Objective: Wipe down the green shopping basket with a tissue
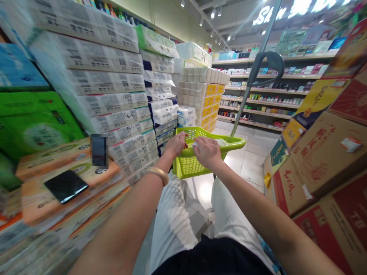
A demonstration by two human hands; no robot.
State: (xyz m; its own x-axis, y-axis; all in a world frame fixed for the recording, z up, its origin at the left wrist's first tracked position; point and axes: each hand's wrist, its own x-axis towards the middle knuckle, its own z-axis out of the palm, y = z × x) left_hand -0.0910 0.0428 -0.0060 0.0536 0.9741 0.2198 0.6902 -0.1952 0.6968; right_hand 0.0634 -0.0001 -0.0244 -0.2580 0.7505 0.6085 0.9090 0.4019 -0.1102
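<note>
A lime-green plastic shopping basket (pixel 189 167) with a perforated wall and a long grey pull handle (pixel 249 84) stands in front of my knees. My left hand (pixel 175 146) is closed at the basket's left near corner, fingers curled over the rim. Beside it, my right hand (pixel 208 152) rests on the near rim with its fingers bent over a white tissue-like sheet (pixel 221 142). Part of that sheet shows past the knuckles; the rest is hidden under the hand. The fingertips of both hands are close together but apart.
On my left, wrapped tissue packs (pixel 114 84) form tall stacks. A black phone (pixel 66 186) lies on orange packs there. Cardboard cartons (pixel 329 152) are piled on my right. Behind the basket, a tiled floor (pixel 243 154) runs to shelves (pixel 263 91) of small goods.
</note>
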